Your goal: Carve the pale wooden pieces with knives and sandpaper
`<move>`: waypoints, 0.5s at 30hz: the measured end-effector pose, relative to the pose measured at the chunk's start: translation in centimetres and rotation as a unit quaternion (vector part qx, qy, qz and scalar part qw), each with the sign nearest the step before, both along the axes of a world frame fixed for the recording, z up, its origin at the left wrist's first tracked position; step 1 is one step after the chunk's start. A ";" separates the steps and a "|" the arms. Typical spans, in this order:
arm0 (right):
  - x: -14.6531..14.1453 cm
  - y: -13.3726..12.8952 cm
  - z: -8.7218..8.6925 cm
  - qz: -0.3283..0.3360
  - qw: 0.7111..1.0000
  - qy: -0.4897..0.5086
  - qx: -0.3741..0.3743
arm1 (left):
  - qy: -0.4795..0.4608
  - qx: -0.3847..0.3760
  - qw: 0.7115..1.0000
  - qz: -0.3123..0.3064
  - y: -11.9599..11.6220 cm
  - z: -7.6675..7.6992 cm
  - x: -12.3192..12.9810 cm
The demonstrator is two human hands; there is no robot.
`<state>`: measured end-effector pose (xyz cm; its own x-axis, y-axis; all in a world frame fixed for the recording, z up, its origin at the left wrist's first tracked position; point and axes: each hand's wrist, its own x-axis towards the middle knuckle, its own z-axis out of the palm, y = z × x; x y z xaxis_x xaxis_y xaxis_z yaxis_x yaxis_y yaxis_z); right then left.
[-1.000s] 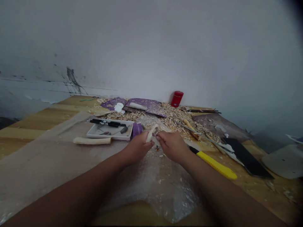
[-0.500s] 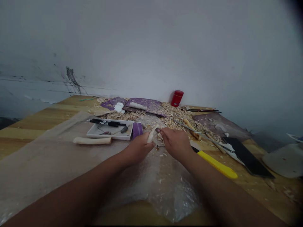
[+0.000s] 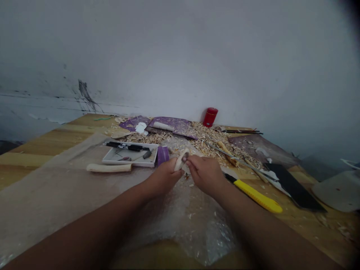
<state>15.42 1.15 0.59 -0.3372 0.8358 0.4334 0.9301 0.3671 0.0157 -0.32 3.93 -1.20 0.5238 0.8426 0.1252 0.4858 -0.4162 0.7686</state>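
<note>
My left hand (image 3: 164,175) is closed around a pale piece of wood (image 3: 180,160), whose upper end sticks out above the fist. Pinched in the fingers of my right hand (image 3: 206,173) is a small dark piece (image 3: 184,157), pressed against the wood; its kind is too small to tell. Both hands meet above a sheet of bubble wrap (image 3: 180,213). Just left of them stands a roll of purple tape (image 3: 163,154). A yellow-handled utility knife (image 3: 257,195) lies beside my right forearm.
A white tray (image 3: 131,163) holds pens and small bits. Another pale wood piece (image 3: 109,168) lies in front of it. Wood shavings (image 3: 206,138) heap toward the wall, near a red canister (image 3: 210,117). A long metal tool (image 3: 242,159) and a black slab (image 3: 294,187) lie right.
The right fingers and the small dark piece have shifted slightly down and left along the wood. The wood in my left hand is turned a little. Everything else stays put.
</note>
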 end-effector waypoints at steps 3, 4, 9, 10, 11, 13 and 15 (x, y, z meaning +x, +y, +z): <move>-0.1 0.0 0.0 -0.003 1.000 0.000 -0.004 | -0.014 0.003 1.000 -0.007 0.0 0.0 -0.1; -0.1 0.0 0.0 -0.021 1.000 0.005 -0.001 | -0.009 0.000 1.000 -0.005 0.0 0.0 -0.1; 0.0 0.0 -0.1 0.005 1.000 0.017 0.003 | -0.028 -0.013 0.999 -0.017 0.0 0.0 -0.1; 0.0 -0.1 -0.1 0.022 1.000 0.012 0.001 | -0.038 -0.016 0.999 -0.021 0.0 0.0 -0.1; 0.0 -0.1 -0.1 0.027 1.000 0.009 0.000 | -0.041 -0.021 0.999 -0.023 0.0 0.1 -0.1; 0.0 0.0 0.0 0.000 1.000 0.012 0.006 | -0.036 -0.034 0.998 -0.024 0.0 0.2 0.0; 0.1 0.1 0.0 -0.037 0.999 0.022 0.020 | -0.031 -0.050 0.998 -0.024 -0.1 0.3 0.0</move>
<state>15.48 1.21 0.59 -0.2550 0.8390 0.4807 0.9548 0.2970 -0.0120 -0.32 3.86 -0.90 0.5575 0.8268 0.0746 0.4179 -0.3572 0.8353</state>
